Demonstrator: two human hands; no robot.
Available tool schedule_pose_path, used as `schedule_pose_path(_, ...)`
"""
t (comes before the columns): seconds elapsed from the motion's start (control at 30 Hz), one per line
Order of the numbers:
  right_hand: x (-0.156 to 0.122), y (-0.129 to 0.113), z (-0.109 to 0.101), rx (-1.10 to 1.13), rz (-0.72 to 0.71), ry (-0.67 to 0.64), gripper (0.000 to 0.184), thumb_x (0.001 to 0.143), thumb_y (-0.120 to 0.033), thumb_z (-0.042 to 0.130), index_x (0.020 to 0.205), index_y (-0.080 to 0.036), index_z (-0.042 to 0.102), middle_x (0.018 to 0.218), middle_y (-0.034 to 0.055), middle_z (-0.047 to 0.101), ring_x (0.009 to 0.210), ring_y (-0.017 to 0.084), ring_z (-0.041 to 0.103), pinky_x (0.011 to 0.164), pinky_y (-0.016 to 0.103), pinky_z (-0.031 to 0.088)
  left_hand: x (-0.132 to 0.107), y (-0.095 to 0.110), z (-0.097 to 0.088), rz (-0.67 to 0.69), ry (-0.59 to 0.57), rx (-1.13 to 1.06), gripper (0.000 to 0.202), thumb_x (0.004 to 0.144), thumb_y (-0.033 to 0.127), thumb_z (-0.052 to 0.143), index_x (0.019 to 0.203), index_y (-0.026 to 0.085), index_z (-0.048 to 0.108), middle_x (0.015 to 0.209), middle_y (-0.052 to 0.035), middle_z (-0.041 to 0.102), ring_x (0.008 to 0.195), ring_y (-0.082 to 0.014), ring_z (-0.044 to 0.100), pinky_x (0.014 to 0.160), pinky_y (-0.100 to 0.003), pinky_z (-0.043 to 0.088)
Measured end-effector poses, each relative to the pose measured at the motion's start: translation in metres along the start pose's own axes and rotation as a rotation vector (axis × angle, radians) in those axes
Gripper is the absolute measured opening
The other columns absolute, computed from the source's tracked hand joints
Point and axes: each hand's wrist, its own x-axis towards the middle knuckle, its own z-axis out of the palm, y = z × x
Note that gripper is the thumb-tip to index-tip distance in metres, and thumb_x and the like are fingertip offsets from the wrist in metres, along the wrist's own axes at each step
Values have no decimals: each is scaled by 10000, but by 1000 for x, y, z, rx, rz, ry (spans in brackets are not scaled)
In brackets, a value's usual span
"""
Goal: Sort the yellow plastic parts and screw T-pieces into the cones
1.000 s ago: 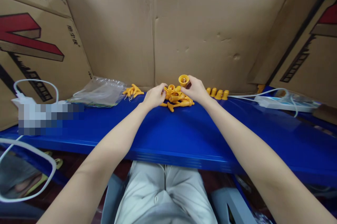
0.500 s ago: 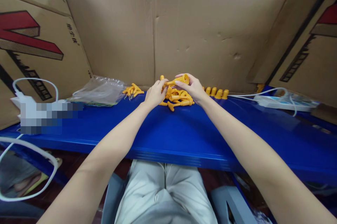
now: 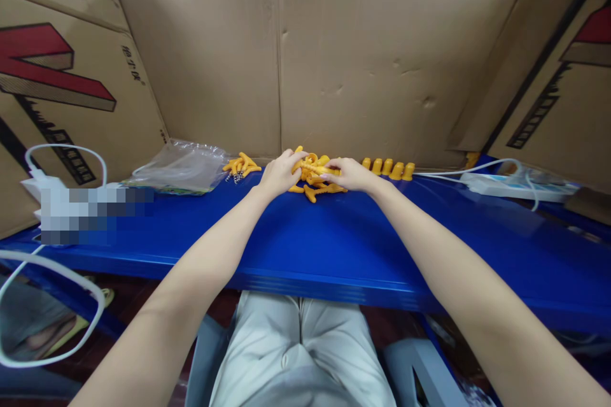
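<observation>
My left hand [image 3: 280, 174] is closed on the handle end of a yellow plastic corkscrew [image 3: 314, 169]. At its other end, the thumb and fingers of my right hand [image 3: 352, 174] are closed on the body. The corkscrew lies roughly level, low over a heap of similar yellow corkscrews [image 3: 311, 194] on the blue table; my fingers and the heap partly hide it. Left of the heap are several yellow handles with metal spirals [image 3: 242, 165]. A row of yellow bell-shaped caps [image 3: 396, 171] stands beyond my right hand.
A clear plastic bag [image 3: 179, 165] lies left on the blue table [image 3: 324, 241]. Cardboard [image 3: 363, 57] walls the back and sides. A white power strip [image 3: 520, 187] with cables is at the right; white cables and a blurred-out item are at the left.
Both hands have come down toward the heap with the corkscrew. Its wide open end, visible before, has turned away or is now hidden by my right hand.
</observation>
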Motion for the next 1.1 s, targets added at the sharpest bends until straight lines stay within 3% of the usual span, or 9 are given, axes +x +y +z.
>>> schedule_pose_path(0.2, -2, -2, 1, -259, -104, 203, 210, 816, -227, 537, 1019, -195, 577, 1048, 114, 683, 1014, 280, 600, 854, 387, 345, 3, -2, 5, -30, 8, -51, 412, 861, 243, 542, 1272, 231, 576, 1218, -69, 647, 1139, -231, 599, 972, -359, 467)
schedule_pose_path(0.43, -3, -4, 4, -326, -101, 59, 297, 912, -386, 457, 1062, -168, 592, 1053, 145, 692, 975, 281, 613, 862, 399, 324, 2, 0, 2, -72, -33, -36, 425, 833, 237, 568, 1257, 235, 599, 1263, -69, 650, 1133, -238, 615, 992, -385, 464)
schedule_pose_path(0.63, -3, -4, 3, -340, -137, 105, 204, 855, -312, 524, 998, -178, 579, 1015, 122, 694, 957, 264, 615, 868, 381, 317, 2, 3, 1, -79, -40, -43, 433, 827, 238, 565, 1257, 225, 610, 1260, -72, 660, 1150, -238, 613, 1004, -380, 462)
schedule_pose_path(0.77, -3, -5, 3, -302, -146, 146, 265, 854, -321, 532, 1069, -166, 548, 1030, 128, 696, 919, 256, 626, 874, 382, 319, 2, 3, 0, -89, -25, -43, 421, 829, 253, 568, 1246, 225, 618, 1233, -69, 675, 1143, -240, 618, 998, -382, 469)
schedule_pose_path(0.9, -5, -6, 3, -289, -142, 73, 279, 891, -320, 479, 1108, -171, 571, 1082, 123, 705, 958, 258, 636, 865, 379, 320, 2, 4, -1, -97, -42, -29, 430, 814, 246, 580, 1242, 242, 619, 1239, -60, 674, 1127, -249, 627, 981, -385, 480)
schedule_pose_path(1.1, -4, -8, 2, -307, -132, 36, 186, 857, -279, 511, 987, -184, 604, 1010, 85, 718, 923, 239, 643, 820, 349, 318, 1, 4, 0, -93, -45, -42, 415, 817, 247, 568, 1228, 257, 628, 1239, -51, 675, 1123, -253, 630, 969, -387, 486)
